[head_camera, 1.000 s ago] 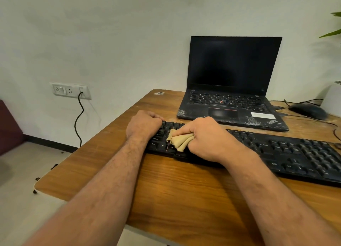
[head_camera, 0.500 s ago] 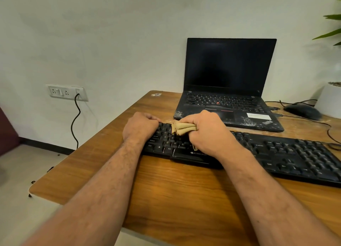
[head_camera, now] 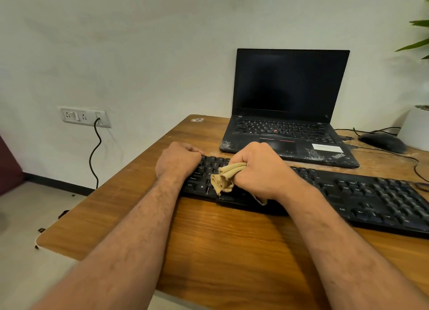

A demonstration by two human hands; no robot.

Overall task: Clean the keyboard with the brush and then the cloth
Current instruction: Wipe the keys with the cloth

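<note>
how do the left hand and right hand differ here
The right hand grips a bunched tan cloth; the left hand shows no cloth. The left hand sits at the left end of the black keyboard, fingers curled at its edge; the right hand lies further right, over the keys, with the cloth on them. Both show their backs to the camera and rest at the keyboard.

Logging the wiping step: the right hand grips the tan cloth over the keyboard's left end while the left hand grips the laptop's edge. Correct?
Not quite. In the head view the left hand rests on the keyboard's left end, not the laptop. The right hand does grip the tan cloth there.
</note>
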